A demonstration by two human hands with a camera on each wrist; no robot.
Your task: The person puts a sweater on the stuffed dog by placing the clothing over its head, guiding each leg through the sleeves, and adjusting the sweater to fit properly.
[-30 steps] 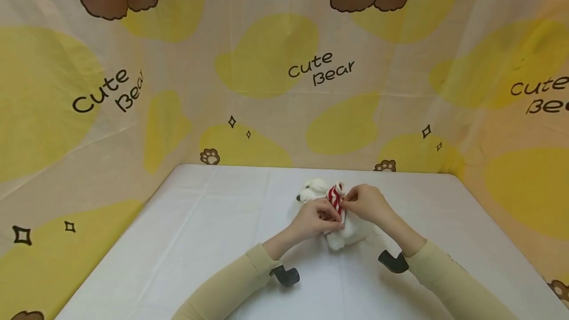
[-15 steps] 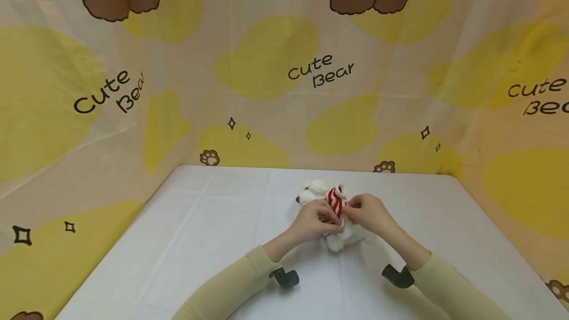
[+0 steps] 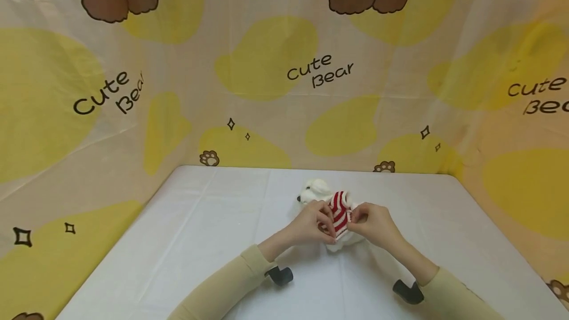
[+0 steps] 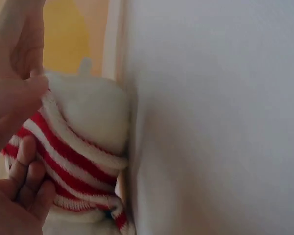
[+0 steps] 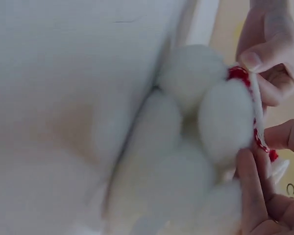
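Note:
A white plush dog (image 3: 316,190) with a dark nose lies on the table, its head toward the left. Around its body is a red-and-white striped knitted sweater (image 3: 340,214). My left hand (image 3: 312,222) pinches the sweater's near edge between thumb and fingertips. On the other side, my right hand (image 3: 372,222) pinches the white rear hem. In the left wrist view, the sweater (image 4: 71,156) wraps the torso, and the white hem (image 4: 83,144) stretches up to the pinching fingers. In the right wrist view, the dog's round white rear and legs (image 5: 171,142) show beside the hem.
A white tabletop (image 3: 213,241) spreads around the dog. Behind and at both sides hangs a yellow-patterned cloth (image 3: 266,63) with bear prints. A black camera mount sits under each sleeve, one at the left wrist (image 3: 281,276) and one at the right (image 3: 408,292).
My right hand has moved down and slightly right, drawing the sweater's hem along the dog's back. My left hand has shifted slightly down. More of the striped knit shows between the hands.

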